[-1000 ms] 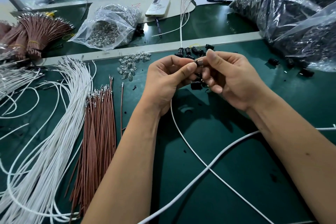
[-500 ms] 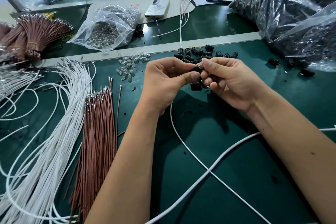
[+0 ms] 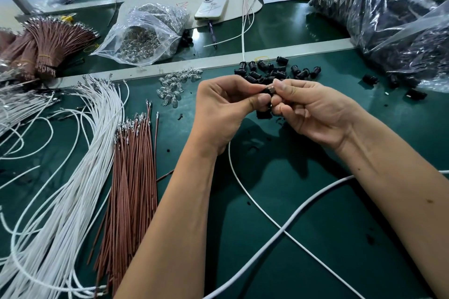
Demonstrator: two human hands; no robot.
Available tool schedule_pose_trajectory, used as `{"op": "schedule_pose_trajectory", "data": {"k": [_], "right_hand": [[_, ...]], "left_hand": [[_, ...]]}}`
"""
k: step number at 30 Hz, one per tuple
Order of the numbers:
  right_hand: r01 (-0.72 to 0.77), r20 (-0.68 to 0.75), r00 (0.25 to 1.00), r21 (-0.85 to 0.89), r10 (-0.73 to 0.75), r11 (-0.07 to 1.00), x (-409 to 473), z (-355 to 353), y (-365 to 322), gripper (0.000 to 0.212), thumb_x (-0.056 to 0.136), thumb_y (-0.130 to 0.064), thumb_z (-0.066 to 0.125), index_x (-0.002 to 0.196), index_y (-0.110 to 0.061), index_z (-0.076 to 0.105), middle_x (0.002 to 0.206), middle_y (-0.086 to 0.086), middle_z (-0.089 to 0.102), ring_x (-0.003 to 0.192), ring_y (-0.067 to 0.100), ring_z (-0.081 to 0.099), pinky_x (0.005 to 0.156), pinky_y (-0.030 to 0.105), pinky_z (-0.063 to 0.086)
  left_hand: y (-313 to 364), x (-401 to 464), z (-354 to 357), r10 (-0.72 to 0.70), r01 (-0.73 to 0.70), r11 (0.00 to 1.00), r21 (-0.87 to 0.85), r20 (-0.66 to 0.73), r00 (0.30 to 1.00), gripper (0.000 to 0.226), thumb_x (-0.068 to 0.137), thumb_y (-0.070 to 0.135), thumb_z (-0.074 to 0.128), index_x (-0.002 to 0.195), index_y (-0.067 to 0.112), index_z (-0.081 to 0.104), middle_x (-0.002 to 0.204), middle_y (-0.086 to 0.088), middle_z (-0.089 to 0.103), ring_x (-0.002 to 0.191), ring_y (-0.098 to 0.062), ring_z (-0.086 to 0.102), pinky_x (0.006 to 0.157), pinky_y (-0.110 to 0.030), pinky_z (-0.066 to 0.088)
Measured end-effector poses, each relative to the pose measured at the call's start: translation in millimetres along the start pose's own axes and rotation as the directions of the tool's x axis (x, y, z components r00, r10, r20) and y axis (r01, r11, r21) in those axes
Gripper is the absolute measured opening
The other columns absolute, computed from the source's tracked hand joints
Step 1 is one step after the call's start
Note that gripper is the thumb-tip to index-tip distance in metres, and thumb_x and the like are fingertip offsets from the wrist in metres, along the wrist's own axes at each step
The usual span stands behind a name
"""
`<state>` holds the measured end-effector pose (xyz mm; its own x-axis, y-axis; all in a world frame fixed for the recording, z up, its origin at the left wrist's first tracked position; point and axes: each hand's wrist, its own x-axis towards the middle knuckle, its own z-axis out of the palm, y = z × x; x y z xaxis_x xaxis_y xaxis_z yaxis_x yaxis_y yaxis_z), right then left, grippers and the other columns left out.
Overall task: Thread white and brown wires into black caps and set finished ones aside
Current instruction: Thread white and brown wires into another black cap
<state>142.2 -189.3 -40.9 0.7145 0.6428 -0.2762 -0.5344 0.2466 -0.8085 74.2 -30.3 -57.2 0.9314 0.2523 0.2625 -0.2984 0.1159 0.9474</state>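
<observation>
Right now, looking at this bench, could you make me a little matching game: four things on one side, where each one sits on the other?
Things:
1. loose pile of black plastic caps
2. flat bundle of brown wires
3. white phone
4. clear plastic bag of small clear parts

Places:
A. far centre, on a pale board
B. just beyond the two hands
C. far left of centre, behind the grey rail
D. left of the left forearm, beside the white wires

Pairs: 1-B, 2-D, 3-A, 4-C

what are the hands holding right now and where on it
Both the left hand and right hand pinch one black cap between their fingertips, one hand on each side.
</observation>
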Motion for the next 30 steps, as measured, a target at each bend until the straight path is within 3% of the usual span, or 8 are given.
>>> {"op": "schedule_pose_trajectory", "data": {"k": [5,14,24,30], "right_hand": [[-0.001,0.010,1.000,-0.019,0.002,1.000,0.7,1.7,1.2,0.011,0.076,-0.019,0.073,0.068,-0.013,0.076,0.065,0.004,0.066,0.052,0.007,0.064,0.048,0.012,0.053],[0.017,-0.017,1.000,-0.041,-0.018,0.999,-1.2,5.3,2.1,0.014,0.076,-0.020,0.073,0.063,-0.016,0.076,0.063,0.003,0.066,0.051,0.006,0.063,0.047,0.012,0.053],[-0.013,-0.023,1.000,-0.005,0.013,1.000,-2.1,6.1,1.5,0.017,0.079,-0.026,0.074,0.081,-0.010,0.070,0.064,0.001,0.062,0.049,0.004,0.058,0.043,0.011,0.050],[0.063,-0.094,0.993,-0.093,-0.072,0.994,-2.5,6.3,0.3,0.019,0.081,-0.030,0.075,0.070,-0.016,0.077,0.065,0.001,0.063,0.050,0.005,0.056,0.042,0.011,0.047]], "left_hand": [[-1.5,-0.5,-1.1,0.010,-0.010,1.000,0.009,0.002,1.000,0.022,0.074,-0.019,0.074,0.076,0.002,0.070,0.072,-0.006,0.075,0.064,-0.018,0.071,0.066,-0.028,0.059],[-2.9,-0.4,0.0,0.009,-0.009,1.000,0.015,-0.003,1.000,0.019,0.076,-0.017,0.074,0.079,0.001,0.071,0.072,-0.005,0.075,0.064,-0.018,0.071,0.066,-0.028,0.059],[-1.3,-0.1,-1.5,-0.015,0.015,0.999,-0.031,0.005,1.000,0.016,0.077,-0.016,0.074,0.082,-0.002,0.071,0.074,-0.008,0.075,0.063,-0.018,0.070,0.067,-0.026,0.058],[-0.4,-1.2,-2.3,-0.108,0.109,0.993,-0.046,0.011,0.994,0.028,0.073,-0.017,0.075,0.097,-0.005,0.073,0.092,-0.015,0.077,0.083,-0.023,0.074,0.082,-0.031,0.060]]}}
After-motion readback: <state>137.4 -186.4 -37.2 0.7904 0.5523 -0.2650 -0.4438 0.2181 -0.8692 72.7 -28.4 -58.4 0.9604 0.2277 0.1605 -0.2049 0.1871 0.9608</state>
